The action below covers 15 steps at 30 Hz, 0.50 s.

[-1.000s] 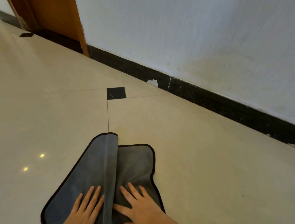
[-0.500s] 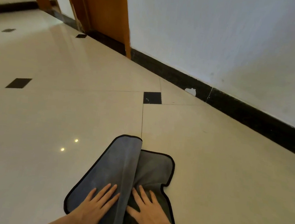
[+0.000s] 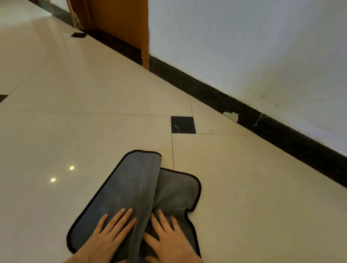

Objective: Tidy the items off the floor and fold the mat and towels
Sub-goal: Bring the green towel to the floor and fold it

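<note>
Glossy cream floor tiles (image 3: 83, 140) with small black inset squares (image 3: 183, 124); a black skirting (image 3: 273, 129) runs below a white wall (image 3: 260, 44), beside a wooden door frame (image 3: 145, 34). A grey towel (image 3: 130, 186) with black edging lies on the floor, partly folded lengthwise. The left hand (image 3: 106, 241) and right hand (image 3: 171, 246) press flat on it, fingers straight, grasping nothing.

A glossy cream tiled floor (image 3: 84, 136) is seen, set with small black diamond insets (image 3: 182, 124). A white wall (image 3: 260, 44) is bordered below by a black skirting (image 3: 213, 94), which is chipped at one spot (image 3: 231, 116). A wooden door frame (image 3: 120, 11) is seen at the upper left
</note>
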Tool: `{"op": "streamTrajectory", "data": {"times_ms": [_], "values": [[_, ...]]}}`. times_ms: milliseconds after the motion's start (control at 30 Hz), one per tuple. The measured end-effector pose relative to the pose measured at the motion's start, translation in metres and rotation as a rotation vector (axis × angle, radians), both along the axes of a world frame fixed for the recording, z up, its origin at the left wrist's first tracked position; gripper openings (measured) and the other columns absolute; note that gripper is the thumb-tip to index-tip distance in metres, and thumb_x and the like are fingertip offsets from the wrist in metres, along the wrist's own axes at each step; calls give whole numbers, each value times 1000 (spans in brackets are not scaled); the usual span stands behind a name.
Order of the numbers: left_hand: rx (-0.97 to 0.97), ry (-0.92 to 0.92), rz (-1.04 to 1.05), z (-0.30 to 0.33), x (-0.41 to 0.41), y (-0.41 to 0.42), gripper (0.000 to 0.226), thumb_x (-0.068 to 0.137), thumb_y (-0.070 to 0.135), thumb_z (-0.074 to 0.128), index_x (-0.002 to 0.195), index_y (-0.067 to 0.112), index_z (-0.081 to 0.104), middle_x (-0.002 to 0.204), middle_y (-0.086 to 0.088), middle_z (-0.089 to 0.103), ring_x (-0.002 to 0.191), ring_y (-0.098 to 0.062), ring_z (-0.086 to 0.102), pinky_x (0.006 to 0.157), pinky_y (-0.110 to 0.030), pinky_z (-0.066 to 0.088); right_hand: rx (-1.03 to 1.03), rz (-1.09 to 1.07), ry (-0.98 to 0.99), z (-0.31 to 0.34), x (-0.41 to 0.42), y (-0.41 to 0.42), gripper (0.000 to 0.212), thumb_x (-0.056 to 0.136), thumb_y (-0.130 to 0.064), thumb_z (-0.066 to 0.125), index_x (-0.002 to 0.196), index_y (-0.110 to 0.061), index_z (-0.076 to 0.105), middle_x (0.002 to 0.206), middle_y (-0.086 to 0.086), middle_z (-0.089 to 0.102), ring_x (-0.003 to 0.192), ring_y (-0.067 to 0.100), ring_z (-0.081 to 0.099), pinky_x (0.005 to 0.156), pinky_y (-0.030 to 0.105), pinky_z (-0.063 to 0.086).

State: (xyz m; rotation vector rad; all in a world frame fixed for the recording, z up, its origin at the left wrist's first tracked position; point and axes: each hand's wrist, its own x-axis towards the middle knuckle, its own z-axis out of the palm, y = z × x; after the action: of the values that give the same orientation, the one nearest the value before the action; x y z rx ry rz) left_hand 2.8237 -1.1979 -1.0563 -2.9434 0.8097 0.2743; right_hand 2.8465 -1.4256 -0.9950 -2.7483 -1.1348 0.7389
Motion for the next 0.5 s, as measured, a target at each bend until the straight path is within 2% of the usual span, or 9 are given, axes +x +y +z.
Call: {"op": "streamTrajectory", "data": {"times_ms": [67,100,167,200,267,300,433,467,500], "values": [[-28,42,23,1,15,13,101,72,86,30,150,23,16,159,0,4,145,-16,0,109,-33,3,19,-51,-4,-3,12,15,67,95,-41,44,150,-32,6,157,9,-15,142,31,-18,112,55,-5],[-38,72,30,1,23,20,98,73,85,30,149,23,19,158,0,6,145,-15,0,109,-32,4,40,-74,-35,-5,17,23,65,94,-42,45,149,-31,11,158,11,-9,143,33,-14,113,59,1],[-50,102,29,5,38,36,94,75,83,31,146,22,28,158,1,9,145,-15,1,109,-32,4,32,-138,-82,-8,28,38,60,88,-46,44,144,-33,29,156,14,16,141,34,1,107,64,22],[-62,98,26,6,46,44,93,75,82,31,145,20,30,158,0,9,145,-15,1,109,-32,4,42,-174,-122,-9,33,46,58,88,-47,43,143,-34,31,156,13,18,141,34,3,108,63,22],[-83,74,21,10,63,58,94,77,81,31,147,19,26,158,-2,6,145,-16,2,109,-32,5,87,-225,-82,-6,43,63,59,94,-41,42,148,-36,17,159,9,-3,144,33,-10,112,56,-2],[-92,44,14,10,71,64,94,78,80,30,149,19,22,159,-2,5,145,-16,3,109,-32,6,83,-241,-4,-4,48,70,61,95,-39,42,148,-37,11,158,6,-11,144,30,-15,112,52,-8],[-100,-31,-18,4,111,79,88,84,76,21,150,18,12,158,-7,10,144,-22,6,110,-37,14,72,-332,41,3,82,95,61,97,-39,40,149,-37,8,158,4,-14,143,28,-17,113,49,-9],[-93,-26,-14,5,126,78,86,86,74,17,150,17,12,155,-9,20,142,-25,13,110,-40,24,65,-346,52,5,93,99,60,97,-39,39,149,-37,8,158,4,-14,144,28,-17,114,48,-8],[-89,-9,8,8,143,75,83,87,72,12,149,16,16,149,-10,33,138,-26,22,103,-43,36,46,-360,47,5,107,100,60,97,-40,38,149,-37,7,158,3,-14,144,27,-17,114,47,-8]]}}
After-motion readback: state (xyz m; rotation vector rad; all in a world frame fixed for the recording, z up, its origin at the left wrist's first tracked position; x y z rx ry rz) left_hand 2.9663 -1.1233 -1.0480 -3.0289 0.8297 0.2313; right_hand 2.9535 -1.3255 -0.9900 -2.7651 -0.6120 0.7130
